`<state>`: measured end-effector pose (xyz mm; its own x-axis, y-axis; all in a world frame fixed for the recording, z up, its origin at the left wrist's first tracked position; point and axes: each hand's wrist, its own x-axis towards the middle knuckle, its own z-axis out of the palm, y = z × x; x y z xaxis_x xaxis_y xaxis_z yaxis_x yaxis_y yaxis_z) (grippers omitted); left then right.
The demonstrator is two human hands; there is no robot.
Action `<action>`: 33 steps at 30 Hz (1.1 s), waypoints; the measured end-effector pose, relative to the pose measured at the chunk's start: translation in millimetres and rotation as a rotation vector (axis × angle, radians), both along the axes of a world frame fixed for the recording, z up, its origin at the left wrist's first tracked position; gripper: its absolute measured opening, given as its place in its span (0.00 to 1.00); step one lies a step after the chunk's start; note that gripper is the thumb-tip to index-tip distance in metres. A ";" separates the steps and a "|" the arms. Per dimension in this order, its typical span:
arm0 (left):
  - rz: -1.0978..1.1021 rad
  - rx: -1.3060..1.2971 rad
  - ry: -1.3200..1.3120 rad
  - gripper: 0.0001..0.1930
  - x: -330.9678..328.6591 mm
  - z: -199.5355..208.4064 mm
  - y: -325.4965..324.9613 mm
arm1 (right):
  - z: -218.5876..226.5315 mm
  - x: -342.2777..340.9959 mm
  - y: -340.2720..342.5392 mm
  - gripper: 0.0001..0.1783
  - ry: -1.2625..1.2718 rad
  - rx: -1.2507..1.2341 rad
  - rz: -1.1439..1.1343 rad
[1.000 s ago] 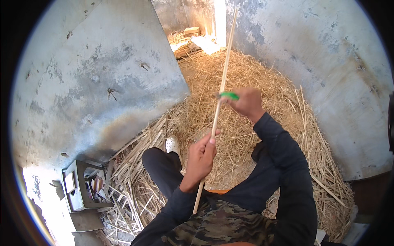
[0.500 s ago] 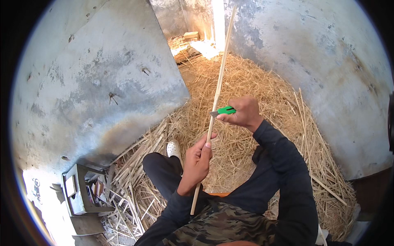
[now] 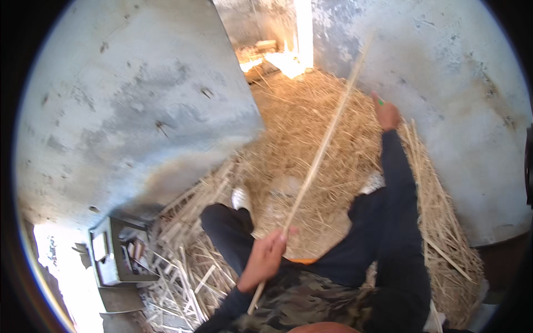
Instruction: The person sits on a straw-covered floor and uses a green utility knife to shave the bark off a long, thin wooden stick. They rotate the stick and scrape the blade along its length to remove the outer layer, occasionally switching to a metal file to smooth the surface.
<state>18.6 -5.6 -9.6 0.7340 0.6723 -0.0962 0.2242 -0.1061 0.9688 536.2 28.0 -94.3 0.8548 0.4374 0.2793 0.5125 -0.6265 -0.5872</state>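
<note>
A long, thin pale wooden strip slants up from my lap toward the far right. My left hand grips it near its lower end, with the fingers wrapped around it. Its far end is smeared by motion. Out to the right, my right hand is closed around a green utility knife. Only a small green part of that knife shows, and its blade cannot be made out. A gap separates the right hand and knife from the strip.
Shavings cover the floor before me. Cut strips lie in a heap at the left, beside a small cabinet. Worn walls close in on both sides. My white shoes rest on the shavings.
My right hand and the knife have left the strip and moved far out to the upper right. In my left hand, the strip's far end has swung right, and its near end has shifted lower.
</note>
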 end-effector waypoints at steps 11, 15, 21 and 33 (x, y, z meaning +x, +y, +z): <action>0.144 -0.232 -0.290 0.17 66.1 -6.0 37.8 | 72.4 -166.9 12.8 0.41 -0.457 0.130 0.782; 0.116 -0.152 -0.263 0.17 70.3 -0.7 28.4 | 70.6 -190.5 12.6 0.41 -0.554 0.277 0.840; 0.107 -0.015 -0.158 0.16 68.1 -5.4 20.8 | 64.7 -174.5 21.1 0.42 -0.766 0.239 0.779; 0.040 -0.237 -0.185 0.16 77.9 -30.8 56.1 | 18.0 -134.4 59.7 0.43 -0.783 0.221 0.830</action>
